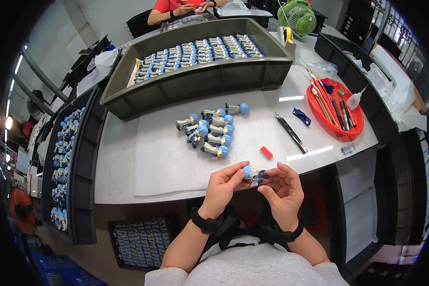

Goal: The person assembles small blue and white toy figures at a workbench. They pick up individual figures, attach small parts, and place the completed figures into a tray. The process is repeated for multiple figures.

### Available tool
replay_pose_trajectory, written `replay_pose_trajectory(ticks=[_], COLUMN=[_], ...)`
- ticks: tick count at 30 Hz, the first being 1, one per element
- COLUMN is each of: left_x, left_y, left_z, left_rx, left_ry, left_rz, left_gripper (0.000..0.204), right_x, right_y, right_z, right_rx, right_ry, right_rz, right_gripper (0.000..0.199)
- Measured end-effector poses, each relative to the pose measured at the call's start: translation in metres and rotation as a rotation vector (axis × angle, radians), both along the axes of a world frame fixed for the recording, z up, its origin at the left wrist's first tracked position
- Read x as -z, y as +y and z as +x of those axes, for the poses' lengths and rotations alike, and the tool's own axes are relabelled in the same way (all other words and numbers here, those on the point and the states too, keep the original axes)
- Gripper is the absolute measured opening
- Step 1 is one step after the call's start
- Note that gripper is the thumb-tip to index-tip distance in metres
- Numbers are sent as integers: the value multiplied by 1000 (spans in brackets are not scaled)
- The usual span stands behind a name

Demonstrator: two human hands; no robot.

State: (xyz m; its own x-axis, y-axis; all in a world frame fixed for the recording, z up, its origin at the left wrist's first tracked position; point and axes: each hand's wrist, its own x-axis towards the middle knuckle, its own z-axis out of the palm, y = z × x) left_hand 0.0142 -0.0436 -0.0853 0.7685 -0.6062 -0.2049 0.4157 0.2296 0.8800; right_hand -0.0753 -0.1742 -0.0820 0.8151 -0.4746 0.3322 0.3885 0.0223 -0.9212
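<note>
Pale bench point(119, 162) curves across my view from a black crate point(83, 200) of blue-haired figurines point(59, 175) at left, past a large grey-green tray point(205, 83), to a red bowl point(357, 124) of brushes point(321, 102) at right. I see white sheet point(171, 174) stretching from the front left edge to the loose figurines point(219, 139), then bench surface between a red block point(266, 152) and slim black tool point(291, 133). At the near edge, the left hand point(221, 186) pinches one held figurine point(254, 174) by its blue head; the right hand point(285, 193) curves beside its dark feet, thumb apart from fingers, contact unclear to me.
</note>
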Motion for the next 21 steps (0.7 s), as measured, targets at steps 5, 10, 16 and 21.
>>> replay_pose_trajectory(ticks=[5,10,16,21], left_x=[-3,-4,-8,-16], left_y=[-3,-2,-9,-26], left_z=[-1,-1,-5,-15], left_rx=[-86,-107,-106,14], left_ry=[-115,-212,-253,-364], left_rz=[-30,-79,-77,-14], left_gripper=[29,29,30,32], right_x=[6,13,9,7], right_y=[-4,-10,-14,-37], right_z=[-4,-8,-8,-14], right_rx=[-18,-25,-21,-3], right_ry=[40,151,185,263], right_rz=[-19,-44,-73,-133], right_gripper=[56,50,40,27])
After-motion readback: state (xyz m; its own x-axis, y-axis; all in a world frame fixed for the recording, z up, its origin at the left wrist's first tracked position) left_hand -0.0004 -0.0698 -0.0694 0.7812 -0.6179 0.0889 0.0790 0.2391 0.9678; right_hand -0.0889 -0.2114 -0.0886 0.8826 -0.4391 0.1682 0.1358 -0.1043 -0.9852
